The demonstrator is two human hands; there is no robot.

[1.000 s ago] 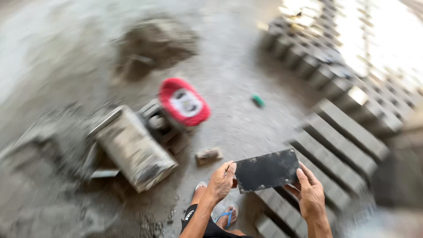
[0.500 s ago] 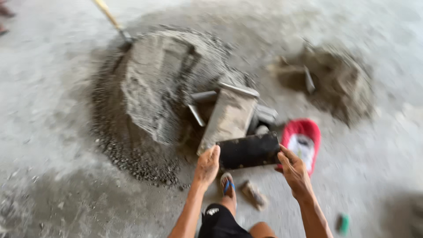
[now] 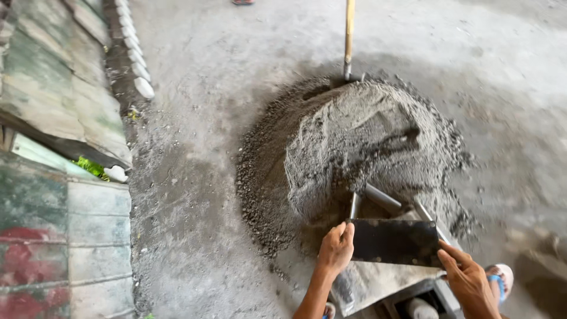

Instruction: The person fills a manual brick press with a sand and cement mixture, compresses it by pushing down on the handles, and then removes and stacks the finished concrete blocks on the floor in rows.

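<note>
Your left hand point(image 3: 335, 247) grips left edge of dark flat plate point(image 3: 394, 242), fingers curled; your right hand point(image 3: 469, 277) pinches right corner. Gravel heap point(image 3: 360, 147) just beyond, shovel handle point(image 3: 349, 35) upright.

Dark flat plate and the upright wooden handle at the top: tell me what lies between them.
In the head view, the big grey mound of sandy mix fills the stretch between the dark plate and the wooden handle.

Dull black plate point(image 3: 394, 242); grey, speckled gravel-and-sand heap point(image 3: 360, 147) — darker at its edges; pale yellow wooden handle point(image 3: 349, 32); grey concrete floor point(image 3: 195, 195); blue-strapped sandal point(image 3: 499, 283) — white-soled.
</note>
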